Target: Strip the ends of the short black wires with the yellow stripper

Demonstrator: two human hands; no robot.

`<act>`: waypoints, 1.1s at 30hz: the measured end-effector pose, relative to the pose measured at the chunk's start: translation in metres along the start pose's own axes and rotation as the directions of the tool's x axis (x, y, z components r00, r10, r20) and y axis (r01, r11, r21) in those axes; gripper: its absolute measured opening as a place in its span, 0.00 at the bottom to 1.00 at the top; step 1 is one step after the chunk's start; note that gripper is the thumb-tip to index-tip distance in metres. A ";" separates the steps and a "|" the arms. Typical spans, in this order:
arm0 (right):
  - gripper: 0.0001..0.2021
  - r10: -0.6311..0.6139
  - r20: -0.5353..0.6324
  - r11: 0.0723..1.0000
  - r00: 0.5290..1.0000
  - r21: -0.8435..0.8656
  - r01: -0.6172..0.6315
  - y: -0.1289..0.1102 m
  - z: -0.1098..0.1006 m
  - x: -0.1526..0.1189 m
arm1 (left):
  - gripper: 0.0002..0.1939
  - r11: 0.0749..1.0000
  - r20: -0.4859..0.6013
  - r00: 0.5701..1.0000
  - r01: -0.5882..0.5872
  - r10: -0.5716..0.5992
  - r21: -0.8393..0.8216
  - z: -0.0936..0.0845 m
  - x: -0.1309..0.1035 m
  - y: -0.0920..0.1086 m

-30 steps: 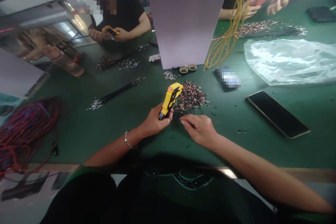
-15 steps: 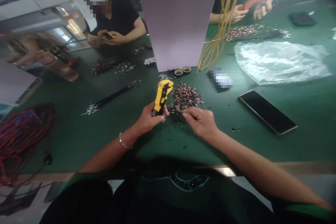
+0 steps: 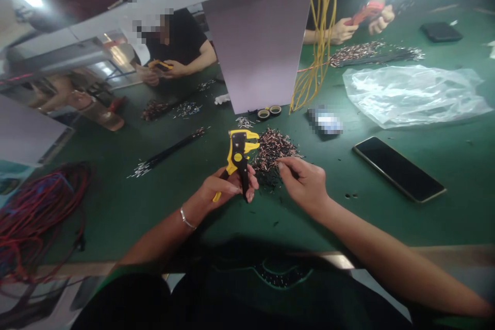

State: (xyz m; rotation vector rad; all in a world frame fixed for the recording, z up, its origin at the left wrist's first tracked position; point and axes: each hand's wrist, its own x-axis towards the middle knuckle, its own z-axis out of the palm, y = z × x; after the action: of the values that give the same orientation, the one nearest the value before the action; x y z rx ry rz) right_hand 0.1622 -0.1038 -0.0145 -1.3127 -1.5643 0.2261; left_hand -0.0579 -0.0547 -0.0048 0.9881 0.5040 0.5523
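My left hand (image 3: 222, 187) is wrapped round a yellow and black wire stripper (image 3: 237, 150), held upright with its jaws pointing right and its handles apart. Right beside the jaws lies a loose pile of short black wire pieces with bare copper ends (image 3: 279, 145). At the pile's lower right edge, my right hand (image 3: 307, 180) has thumb and forefinger pinched together. Whatever sits between those fingertips is too small to make out against the pile.
Rolls of black tape (image 3: 269, 111) lie behind the pile, by a pale upright panel (image 3: 263, 51). A phone (image 3: 398, 168) and plastic bag (image 3: 413, 95) are to the right. Left are a black wire bundle (image 3: 170, 149) and red cables (image 3: 42, 211). Two people work across the table.
The wire stripper has turned in my left hand, its handles spreading apart and its jaws facing right. My right hand has shifted slightly right, away from it. The view has tilted slightly.
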 end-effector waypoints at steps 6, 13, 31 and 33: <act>0.10 -0.194 -0.025 0.979 0.981 -0.068 0.192 0.001 0.006 -0.004 | 0.27 1.000 0.086 0.996 -0.005 0.007 -0.023 0.009 -0.002 -0.005; 0.09 -0.317 -0.017 0.946 0.948 -0.069 0.315 -0.004 0.006 -0.007 | 0.27 1.000 0.114 0.993 0.008 -0.008 0.003 0.010 -0.001 -0.012; 0.09 -0.474 0.052 0.873 0.879 -0.104 0.477 -0.009 0.006 -0.011 | 0.23 0.996 0.082 0.996 0.012 -0.019 0.091 0.015 -0.002 -0.013; 0.08 -0.492 0.062 0.861 0.868 -0.116 0.496 -0.010 0.006 -0.011 | 0.21 0.993 0.066 0.998 0.014 -0.022 0.121 0.017 -0.002 -0.012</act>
State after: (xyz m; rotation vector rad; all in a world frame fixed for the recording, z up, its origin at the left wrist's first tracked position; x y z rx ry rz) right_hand 0.1502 -0.1141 -0.0171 -0.9579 -1.9106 -0.1830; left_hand -0.0464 -0.0718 -0.0069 1.1126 0.4902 0.4756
